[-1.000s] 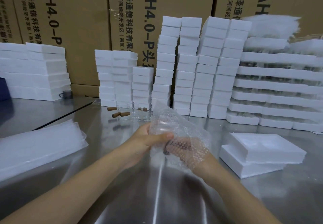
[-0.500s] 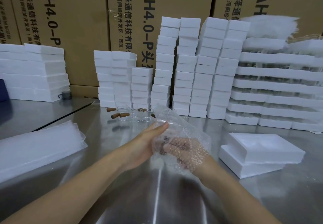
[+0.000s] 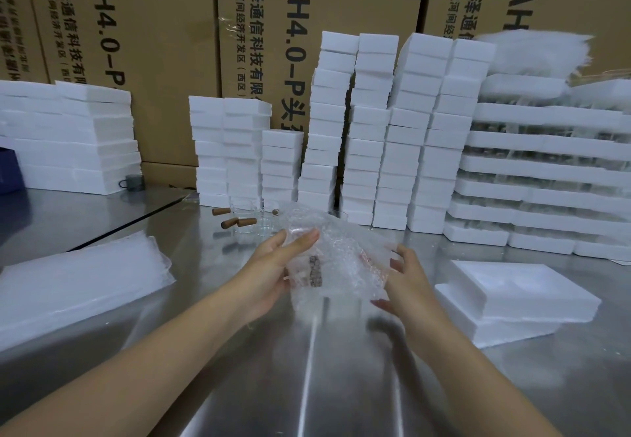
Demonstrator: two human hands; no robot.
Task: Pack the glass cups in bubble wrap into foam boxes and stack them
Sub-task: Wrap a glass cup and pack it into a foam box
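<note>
Quick update from the remote seat. A second ago my right hand point(image 3: 406, 283) was buried inside the bubble wrap point(image 3: 345, 252). Now it's out, fingers spread loose and just brushing the wrap's right edge. My left hand point(image 3: 273, 272) grips the bundle, thumb on the near face and fingers behind. The glass cup point(image 3: 317, 266) sits inside the wrap between my two hands. A dark patch shows just below the left thumb, but the glass outline is hard to make out. So I reckon the bagging's done and folding the loose end comes next. Then it goes into the open foam box point(image 3: 519, 289), out beyond my right fingers. More bare cups point(image 3: 264, 223) wait past my left fingertips.
</note>
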